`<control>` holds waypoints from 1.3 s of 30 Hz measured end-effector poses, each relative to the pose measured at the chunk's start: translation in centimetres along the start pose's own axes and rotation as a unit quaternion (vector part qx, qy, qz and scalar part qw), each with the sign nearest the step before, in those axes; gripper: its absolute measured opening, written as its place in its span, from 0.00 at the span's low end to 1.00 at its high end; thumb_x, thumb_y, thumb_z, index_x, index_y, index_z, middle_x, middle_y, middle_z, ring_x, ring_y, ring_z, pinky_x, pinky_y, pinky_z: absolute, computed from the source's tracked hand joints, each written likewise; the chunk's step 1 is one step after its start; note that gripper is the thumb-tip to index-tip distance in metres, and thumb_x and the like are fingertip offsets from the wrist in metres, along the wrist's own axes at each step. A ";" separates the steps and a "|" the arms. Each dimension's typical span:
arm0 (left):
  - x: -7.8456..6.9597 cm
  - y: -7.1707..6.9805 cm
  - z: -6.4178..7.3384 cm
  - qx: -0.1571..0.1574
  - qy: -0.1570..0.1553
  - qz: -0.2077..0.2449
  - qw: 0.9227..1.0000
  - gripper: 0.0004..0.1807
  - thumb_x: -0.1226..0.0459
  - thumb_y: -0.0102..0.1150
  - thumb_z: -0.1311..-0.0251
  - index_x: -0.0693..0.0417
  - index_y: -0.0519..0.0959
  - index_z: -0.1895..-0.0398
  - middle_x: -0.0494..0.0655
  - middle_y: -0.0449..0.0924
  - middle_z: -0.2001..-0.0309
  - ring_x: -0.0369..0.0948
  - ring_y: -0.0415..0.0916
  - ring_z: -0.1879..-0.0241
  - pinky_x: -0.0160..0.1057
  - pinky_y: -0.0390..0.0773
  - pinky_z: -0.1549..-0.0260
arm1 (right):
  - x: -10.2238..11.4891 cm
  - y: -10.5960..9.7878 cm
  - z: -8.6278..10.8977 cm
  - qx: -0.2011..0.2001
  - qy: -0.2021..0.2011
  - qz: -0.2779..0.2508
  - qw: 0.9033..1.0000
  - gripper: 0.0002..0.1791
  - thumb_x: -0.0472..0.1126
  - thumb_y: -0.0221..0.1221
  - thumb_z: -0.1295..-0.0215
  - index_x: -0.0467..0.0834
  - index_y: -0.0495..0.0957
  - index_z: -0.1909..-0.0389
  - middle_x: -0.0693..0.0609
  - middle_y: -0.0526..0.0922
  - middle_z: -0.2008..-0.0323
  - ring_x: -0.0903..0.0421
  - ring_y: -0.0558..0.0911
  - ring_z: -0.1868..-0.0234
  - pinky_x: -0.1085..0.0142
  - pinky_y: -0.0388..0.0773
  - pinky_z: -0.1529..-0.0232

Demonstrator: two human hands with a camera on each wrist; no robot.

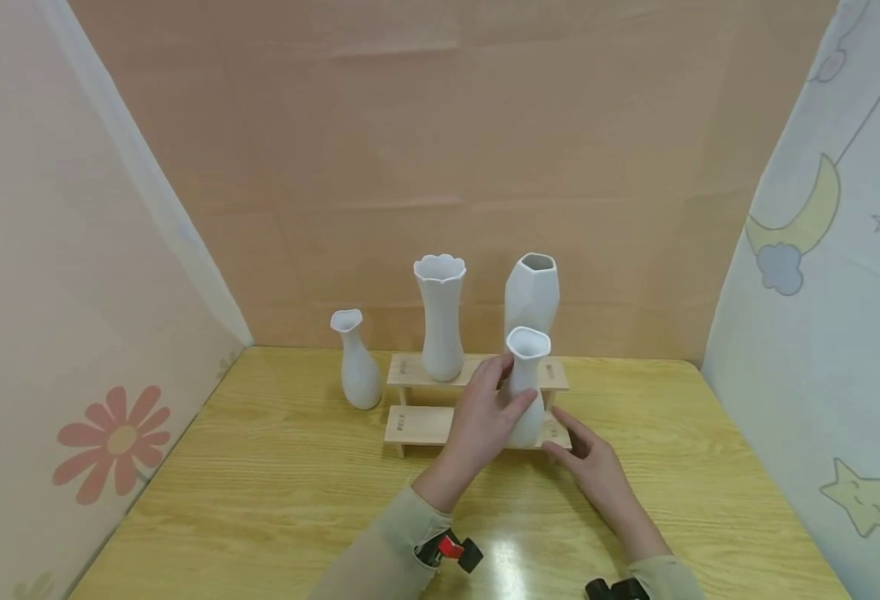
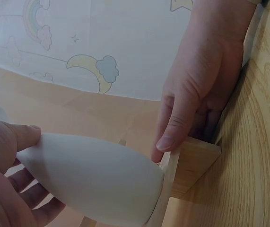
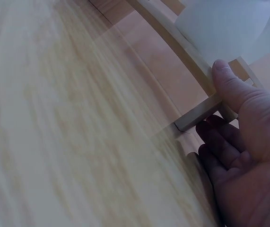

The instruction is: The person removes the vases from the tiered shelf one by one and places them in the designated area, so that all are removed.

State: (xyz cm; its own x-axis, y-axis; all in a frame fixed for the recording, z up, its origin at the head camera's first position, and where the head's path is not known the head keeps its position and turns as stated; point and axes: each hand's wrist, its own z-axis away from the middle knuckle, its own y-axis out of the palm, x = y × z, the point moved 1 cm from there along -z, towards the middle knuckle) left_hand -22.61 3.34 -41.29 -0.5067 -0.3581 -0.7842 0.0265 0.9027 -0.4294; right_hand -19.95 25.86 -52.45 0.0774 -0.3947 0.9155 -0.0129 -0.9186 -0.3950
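Note:
A white vase (image 1: 527, 417) with a flared, angular rim stands at the right end of the lower step of a small two-tier wooden stand (image 1: 419, 427). My left hand (image 1: 479, 410) grips this vase around its narrower upper part, thumb on the near side. In the left wrist view the base of the vase (image 2: 101, 177) meets the step. With thumb and fingers, my right hand (image 1: 593, 467) holds the right end of the lower step. The right wrist view has the thumb (image 3: 231, 85) on the step's front edge, with the other fingers curled beside the leg.
On the upper step stand a white scallop-rimmed vase (image 1: 442, 325) and a faceted white vase (image 1: 532, 292), partly hidden by the gripped one. A smaller white vase (image 1: 361, 371) stands on the wooden table (image 1: 260, 483), left of the stand. Cloth walls (image 1: 485, 167) enclose the table.

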 end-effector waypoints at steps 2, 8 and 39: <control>0.0 0.0 0.0 -0.003 0.006 -0.002 1.000 0.28 0.60 0.71 0.24 0.53 0.77 0.25 0.46 0.82 0.36 0.42 0.80 0.39 0.53 0.82 0.36 | 0.1 0.0 0.0 0.002 -0.001 -0.006 1.000 0.42 0.59 0.69 0.24 0.52 0.67 0.15 0.45 0.62 0.15 0.40 0.59 0.15 0.53 0.63 0.22; -0.1 0.0 0.1 -0.005 0.021 -0.012 1.000 0.26 0.60 0.71 0.24 0.54 0.78 0.27 0.47 0.82 0.37 0.42 0.80 0.40 0.50 0.82 0.37 | 0.2 0.0 0.1 0.002 -0.002 -0.011 1.000 0.42 0.58 0.70 0.24 0.52 0.68 0.15 0.45 0.63 0.15 0.41 0.59 0.15 0.72 0.64 0.28; -0.9 -7.8 2.2 -0.040 0.012 0.003 0.999 0.27 0.65 0.75 0.29 0.53 0.78 0.30 0.48 0.83 0.37 0.49 0.83 0.39 0.54 0.83 0.37 | -0.1 0.0 0.1 0.007 0.000 0.010 1.000 0.42 0.60 0.68 0.23 0.56 0.66 0.14 0.50 0.61 0.14 0.41 0.59 0.15 0.76 0.62 0.30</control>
State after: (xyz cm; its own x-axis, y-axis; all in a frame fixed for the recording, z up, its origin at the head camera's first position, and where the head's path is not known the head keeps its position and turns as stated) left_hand -20.41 -3.92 -38.19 -0.5279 -0.3472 -0.7751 -0.0388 0.9215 -0.3863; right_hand -19.88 25.93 -52.57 0.0777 -0.4130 0.9074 -0.0005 -0.9102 -0.4142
